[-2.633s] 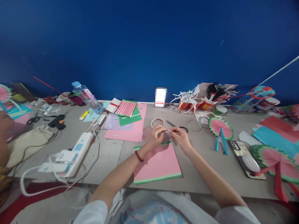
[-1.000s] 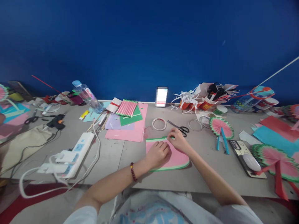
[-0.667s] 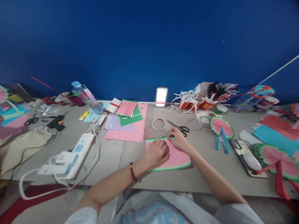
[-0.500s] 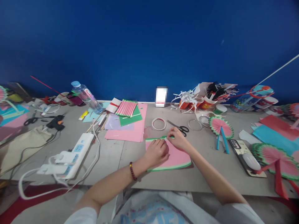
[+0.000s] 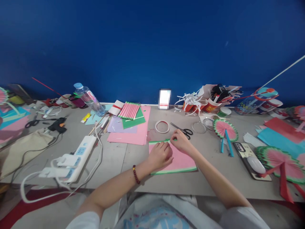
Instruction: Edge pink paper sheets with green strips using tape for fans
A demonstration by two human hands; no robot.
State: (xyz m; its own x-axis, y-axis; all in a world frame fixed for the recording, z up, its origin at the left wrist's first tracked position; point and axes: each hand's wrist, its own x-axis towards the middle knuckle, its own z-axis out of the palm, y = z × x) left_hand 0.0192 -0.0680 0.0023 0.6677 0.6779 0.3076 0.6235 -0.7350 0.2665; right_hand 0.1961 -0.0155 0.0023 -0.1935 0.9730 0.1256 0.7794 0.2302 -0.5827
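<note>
A pink sheet of paper [image 5: 184,160] with green strips along its near and far edges lies on the table in front of me. My left hand [image 5: 160,155] rests on the sheet's left part, palm down, fingers bent and holding nothing. At the far green edge, my right hand [image 5: 180,140] has its thumb and fingers pinched together. A small whitish bit shows beside those fingertips; what they pinch is too small to make out. Just beyond the right hand lie black scissors [image 5: 187,131], and a white roll of tape [image 5: 162,126] lies past the sheet.
To the left are a power strip [image 5: 82,154], a water bottle [image 5: 91,100], pink and green papers [image 5: 127,138] and a pleated paper piece [image 5: 129,110]. On the right stand cups [image 5: 211,105] of tools, with finished paper fans [image 5: 226,129] and a phone [image 5: 245,157] nearby.
The pink sheet's near right corner reaches slightly further right. Both hands stay nearly where they were, the right still pinched at the far edge.
</note>
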